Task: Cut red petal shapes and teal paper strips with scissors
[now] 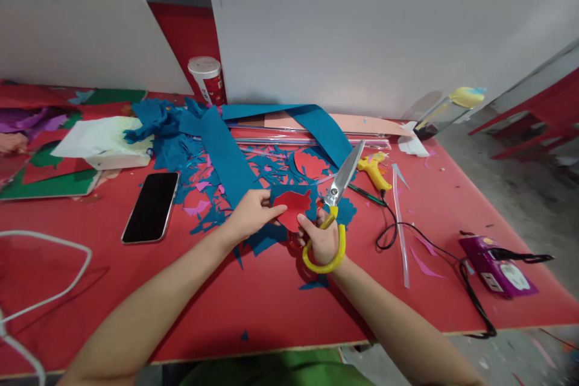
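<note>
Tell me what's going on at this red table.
A person is working with paper. The left hand pinches a red paper shape over the red table. The right hand grips yellow-handled scissors beside it, with the blades pointing away to the upper right. Behind them lie heaped blue paper scraps, with a phone to the left and a yellow glue gun to the right.

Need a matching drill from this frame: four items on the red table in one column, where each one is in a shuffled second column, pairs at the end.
Things:
1. scissors
2. red cutout
3. phone
4. glue gun

Places:
A. flat on the table, left of both hands
B. gripped in the right hand
C. pinched by the left hand
D. lying on the table, right of the scissors

Pairs: 1-B, 2-C, 3-A, 4-D
</note>
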`<state>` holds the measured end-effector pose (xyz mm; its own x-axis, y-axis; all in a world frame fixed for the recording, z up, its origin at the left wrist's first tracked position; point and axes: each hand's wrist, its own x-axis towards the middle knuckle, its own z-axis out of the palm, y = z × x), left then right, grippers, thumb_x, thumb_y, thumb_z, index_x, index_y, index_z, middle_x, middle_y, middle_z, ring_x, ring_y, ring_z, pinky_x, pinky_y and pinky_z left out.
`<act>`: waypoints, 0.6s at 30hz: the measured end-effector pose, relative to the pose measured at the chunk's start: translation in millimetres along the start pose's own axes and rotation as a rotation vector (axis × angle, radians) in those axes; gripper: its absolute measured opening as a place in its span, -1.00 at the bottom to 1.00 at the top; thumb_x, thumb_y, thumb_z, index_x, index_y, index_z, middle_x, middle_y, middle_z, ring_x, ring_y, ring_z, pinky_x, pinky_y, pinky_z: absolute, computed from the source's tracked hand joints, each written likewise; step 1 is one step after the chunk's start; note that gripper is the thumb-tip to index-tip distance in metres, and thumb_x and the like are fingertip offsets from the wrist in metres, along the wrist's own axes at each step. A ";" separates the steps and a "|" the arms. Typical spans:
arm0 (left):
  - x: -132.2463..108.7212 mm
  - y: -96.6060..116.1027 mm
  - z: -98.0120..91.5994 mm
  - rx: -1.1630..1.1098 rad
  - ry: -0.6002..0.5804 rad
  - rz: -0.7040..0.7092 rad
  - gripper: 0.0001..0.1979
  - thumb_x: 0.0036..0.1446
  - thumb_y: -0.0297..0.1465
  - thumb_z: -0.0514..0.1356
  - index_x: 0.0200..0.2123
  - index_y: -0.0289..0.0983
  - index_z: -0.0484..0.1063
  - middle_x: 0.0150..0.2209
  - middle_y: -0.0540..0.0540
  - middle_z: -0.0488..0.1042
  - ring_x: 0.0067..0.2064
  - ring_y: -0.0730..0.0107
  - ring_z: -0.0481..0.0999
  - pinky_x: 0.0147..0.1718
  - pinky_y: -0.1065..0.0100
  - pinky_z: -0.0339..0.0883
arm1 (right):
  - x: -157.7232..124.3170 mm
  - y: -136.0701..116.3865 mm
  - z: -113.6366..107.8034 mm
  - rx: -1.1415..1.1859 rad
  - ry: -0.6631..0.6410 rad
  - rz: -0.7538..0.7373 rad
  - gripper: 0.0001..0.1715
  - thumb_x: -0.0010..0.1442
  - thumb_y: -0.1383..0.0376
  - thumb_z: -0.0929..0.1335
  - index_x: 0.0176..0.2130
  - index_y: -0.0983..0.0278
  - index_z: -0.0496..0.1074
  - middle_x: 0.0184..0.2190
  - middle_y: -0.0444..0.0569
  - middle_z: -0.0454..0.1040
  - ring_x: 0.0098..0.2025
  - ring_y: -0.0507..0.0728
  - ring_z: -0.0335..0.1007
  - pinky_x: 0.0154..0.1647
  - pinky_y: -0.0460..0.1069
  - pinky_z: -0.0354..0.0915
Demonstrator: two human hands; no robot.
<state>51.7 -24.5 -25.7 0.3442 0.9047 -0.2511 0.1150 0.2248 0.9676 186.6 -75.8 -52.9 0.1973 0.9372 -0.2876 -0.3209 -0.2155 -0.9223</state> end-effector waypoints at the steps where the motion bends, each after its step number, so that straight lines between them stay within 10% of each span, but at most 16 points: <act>1: -0.1 0.3 -1.1 0.014 0.024 0.003 -0.74 -0.21 -0.33 0.27 -0.67 -0.28 0.22 -0.71 0.11 0.28 -0.60 0.47 0.39 -0.61 0.43 0.34 | -0.4 0.4 0.1 0.000 -0.038 0.007 -0.59 -0.14 0.18 0.41 -0.58 0.22 0.07 -0.80 -0.31 0.18 -0.80 -0.07 0.07 -0.82 -0.14 0.05; 18: 8.7 22.0 -34.3 -0.486 0.255 0.062 -0.51 -0.48 -0.29 0.40 -0.66 -0.27 0.08 -0.75 0.17 0.24 -0.71 0.61 0.33 -0.67 0.53 0.32 | -4.5 10.4 -17.3 -0.058 -0.717 -0.031 -0.51 0.04 0.01 0.28 -0.11 0.24 0.24 -0.31 -0.06 0.24 -0.58 -0.08 0.16 -0.62 -0.11 0.12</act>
<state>25.2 0.8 -5.8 0.0932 0.9670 -0.2372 -0.3625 0.2549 0.8965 198.4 -87.0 -65.6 -0.4578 0.8882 -0.0394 -0.2713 -0.1818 -0.9452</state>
